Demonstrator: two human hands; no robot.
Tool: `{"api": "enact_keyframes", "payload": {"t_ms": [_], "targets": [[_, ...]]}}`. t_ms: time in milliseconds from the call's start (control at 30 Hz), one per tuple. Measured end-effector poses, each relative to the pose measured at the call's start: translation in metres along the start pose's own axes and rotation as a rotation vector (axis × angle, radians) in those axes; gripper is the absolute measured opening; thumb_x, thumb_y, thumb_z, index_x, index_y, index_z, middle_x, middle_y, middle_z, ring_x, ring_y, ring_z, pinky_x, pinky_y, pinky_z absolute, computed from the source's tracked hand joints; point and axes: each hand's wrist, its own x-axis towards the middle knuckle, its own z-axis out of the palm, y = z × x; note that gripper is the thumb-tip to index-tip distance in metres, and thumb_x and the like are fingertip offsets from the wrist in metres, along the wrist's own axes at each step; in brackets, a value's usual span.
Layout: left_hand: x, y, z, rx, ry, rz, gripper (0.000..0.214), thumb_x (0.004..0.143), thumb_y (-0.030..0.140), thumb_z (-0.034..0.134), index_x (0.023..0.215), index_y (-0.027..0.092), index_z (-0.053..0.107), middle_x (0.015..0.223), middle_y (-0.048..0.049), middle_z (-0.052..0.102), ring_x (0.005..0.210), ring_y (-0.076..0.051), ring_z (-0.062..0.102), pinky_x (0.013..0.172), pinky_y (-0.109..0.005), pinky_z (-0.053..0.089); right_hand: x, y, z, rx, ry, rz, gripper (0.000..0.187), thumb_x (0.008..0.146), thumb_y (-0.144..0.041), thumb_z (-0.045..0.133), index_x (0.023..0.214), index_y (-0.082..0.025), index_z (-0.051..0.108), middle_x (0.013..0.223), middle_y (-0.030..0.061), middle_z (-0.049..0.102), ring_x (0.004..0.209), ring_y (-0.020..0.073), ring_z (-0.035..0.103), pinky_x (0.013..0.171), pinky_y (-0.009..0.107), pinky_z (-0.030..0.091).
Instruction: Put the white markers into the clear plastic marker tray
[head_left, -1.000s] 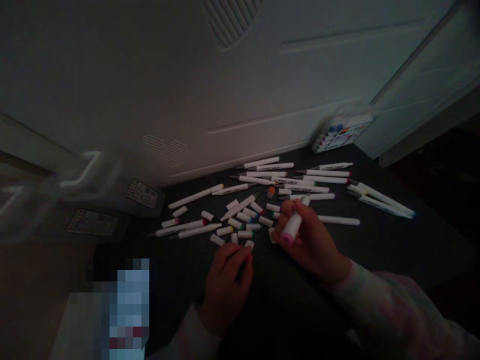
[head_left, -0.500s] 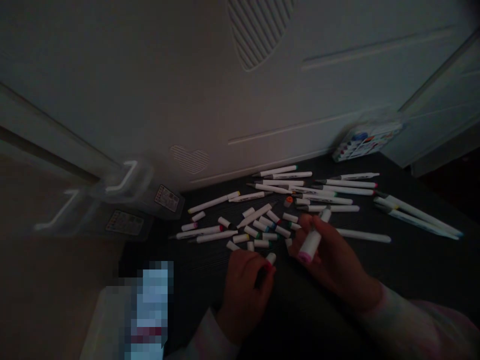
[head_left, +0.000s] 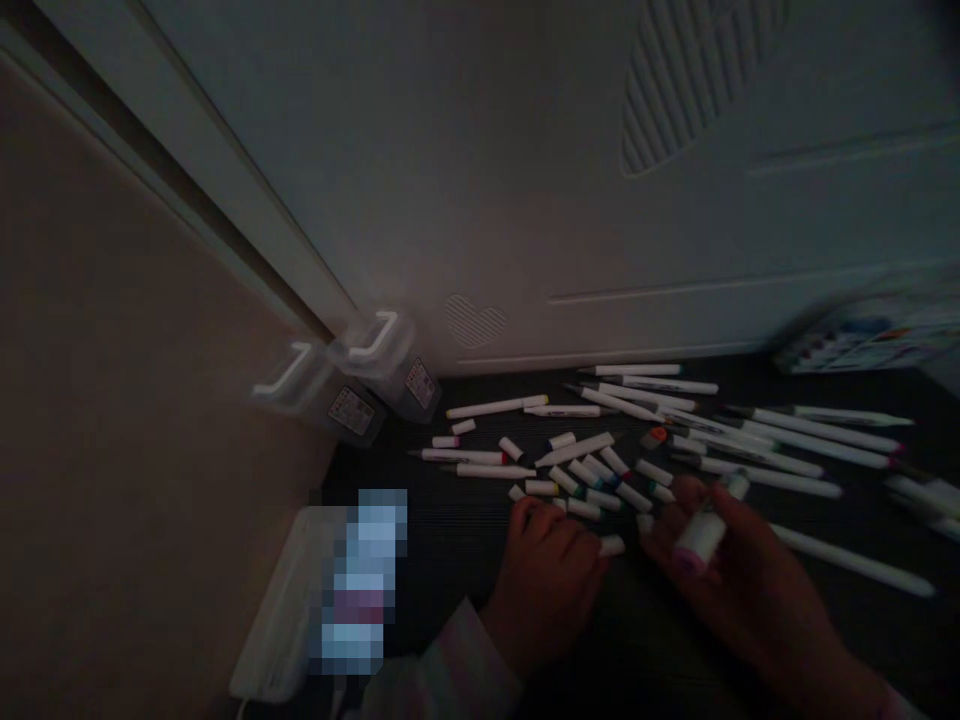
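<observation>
The scene is very dark. My right hand is closed around a white marker with a pink end, held just above a dark mat. My left hand rests on the mat with its fingers curled, pinching a small white marker cap. Several white markers and loose caps lie scattered on the mat just beyond both hands.
A white panelled door or cabinet front rises behind the mat. Two clear plastic cases with white handles stand at the left. A marker box lies at the far right. A pixelated white object sits at the lower left.
The view has swung left, so everything has shifted right in the picture. My hands keep their grips and stay close together over the mat.
</observation>
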Motion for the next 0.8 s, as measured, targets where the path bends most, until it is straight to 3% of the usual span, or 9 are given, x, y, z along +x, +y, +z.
{"api": "enact_keyframes", "payload": {"t_ms": [200, 367, 600, 800], "targets": [[0.003, 0.0, 0.0, -0.032, -0.009, -0.004, 0.008, 0.079, 0.021, 0.053, 0.086, 0.02, 0.056, 0.088, -0.0012, 0.061, 0.089, -0.016, 0.049, 0.084, -0.036, 0.039, 0.002, 0.002, 0.001, -0.044, -0.037, -0.078, 0.027, 0.063, -0.035, 0.069, 0.058, -0.02, 0.047, 0.042, -0.005, 0.04, 0.043, 0.008, 0.039, 0.046, 0.02, 0.04], [0.006, -0.008, -0.007, -0.046, 0.089, -0.032, 0.011, 0.078, 0.019, 0.051, 0.087, 0.018, 0.058, 0.091, -0.004, 0.061, 0.091, -0.017, 0.051, 0.082, -0.033, 0.042, 0.003, 0.003, 0.003, -0.064, -0.031, -0.13, 0.024, 0.064, -0.036, 0.068, 0.061, -0.019, 0.05, 0.042, -0.0064, 0.04, 0.042, 0.0073, 0.037, 0.047, 0.021, 0.038], [0.01, -0.056, -0.025, 0.144, 0.361, -0.262, 0.012, 0.08, 0.014, 0.045, 0.085, 0.015, 0.057, 0.085, -0.0064, 0.058, 0.086, -0.019, 0.051, 0.078, -0.035, 0.041, 0.002, 0.0, 0.007, -0.075, -0.036, -0.135, 0.026, 0.06, -0.036, 0.07, 0.061, -0.019, 0.05, 0.04, -0.0066, 0.043, 0.042, 0.0069, 0.038, 0.048, 0.02, 0.039], [0.008, -0.091, -0.038, 0.289, 0.436, -0.416, 0.013, 0.08, 0.019, 0.046, 0.083, 0.016, 0.058, 0.083, -0.0068, 0.06, 0.084, -0.021, 0.053, 0.076, -0.036, 0.038, -0.001, 0.008, 0.004, -0.148, -0.133, 0.012, 0.029, 0.067, -0.037, 0.066, 0.064, -0.018, 0.044, 0.043, -0.008, 0.044, 0.033, 0.0025, 0.031, 0.038, 0.018, 0.03]]}}
